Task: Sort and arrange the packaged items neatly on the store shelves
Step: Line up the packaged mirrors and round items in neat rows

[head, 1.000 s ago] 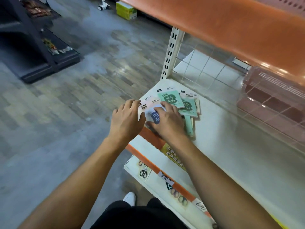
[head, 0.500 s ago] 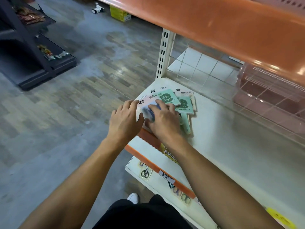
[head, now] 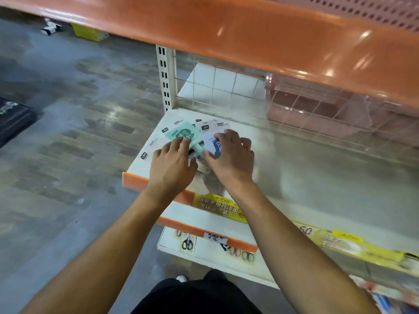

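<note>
At the shelf's [head: 317, 177] left front corner, right hand [head: 231, 159] pinches the blue-and-white packet [head: 213, 145]; left hand [head: 172, 164] presses flat, fingers spread, on the green packet [head: 181, 132] just left

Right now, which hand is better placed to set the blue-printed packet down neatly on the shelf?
The right hand: its fingers already curl round the blue-printed packet. The left hand lies flat on the green packet beside it, steadying the pile.
</note>
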Demonstrator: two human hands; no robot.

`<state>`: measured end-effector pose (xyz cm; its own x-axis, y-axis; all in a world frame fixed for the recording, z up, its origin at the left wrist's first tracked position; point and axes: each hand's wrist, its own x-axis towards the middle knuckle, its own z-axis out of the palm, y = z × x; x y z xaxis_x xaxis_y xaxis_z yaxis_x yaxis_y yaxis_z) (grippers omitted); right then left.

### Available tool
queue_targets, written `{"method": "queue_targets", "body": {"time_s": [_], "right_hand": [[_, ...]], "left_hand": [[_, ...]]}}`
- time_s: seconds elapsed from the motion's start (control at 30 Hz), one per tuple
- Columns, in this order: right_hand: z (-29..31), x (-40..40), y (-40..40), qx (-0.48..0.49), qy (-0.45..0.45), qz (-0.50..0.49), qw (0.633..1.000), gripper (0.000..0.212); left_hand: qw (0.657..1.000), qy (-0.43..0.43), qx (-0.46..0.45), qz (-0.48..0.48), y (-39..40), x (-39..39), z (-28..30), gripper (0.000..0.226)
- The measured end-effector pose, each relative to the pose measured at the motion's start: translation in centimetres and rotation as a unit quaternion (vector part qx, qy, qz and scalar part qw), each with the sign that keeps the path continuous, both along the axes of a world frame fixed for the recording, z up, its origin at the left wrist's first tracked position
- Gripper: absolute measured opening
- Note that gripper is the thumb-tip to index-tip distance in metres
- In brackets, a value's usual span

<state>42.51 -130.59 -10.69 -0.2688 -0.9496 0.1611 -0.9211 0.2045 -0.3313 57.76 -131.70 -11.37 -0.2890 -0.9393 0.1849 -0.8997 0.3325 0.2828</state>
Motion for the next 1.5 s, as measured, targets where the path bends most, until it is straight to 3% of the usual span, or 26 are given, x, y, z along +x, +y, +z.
{"method": "queue_targets", "body": {"time_s": [0.3,0.5,0.87,1.23,1.5], "right_hand": [[0.8,-7.1,4.2,-0.027,-0.013,-0.134,0.991,0.047],[0.6,-13.3,7.6,-0.014,-0.029,-0.209,0.977,0.044],[-1.4,-19.4,9.6,0.032,-0.072,-0.215,0.974,0.044],[-2.8,-18.4,8.7,0.060,-0.053,-0.181,0.980,0.047],[-3.3,-16.6,8.1,0.090,-0.038,-0.225,0.969,0.052]], "left_hand": [[0.992,-0.006,-0.003,-0.129,0.5,-8.1,0.3,0.052],[0.980,-0.054,-0.007,-0.190,2.0,-14.1,0.0,0.054],[0.983,-0.052,0.026,-0.172,4.9,-20.7,-1.3,0.052],[0.994,-0.046,0.027,-0.097,6.1,-19.9,-1.9,0.052],[0.990,-0.046,0.017,-0.130,5.3,-18.2,-1.9,0.052]]}}
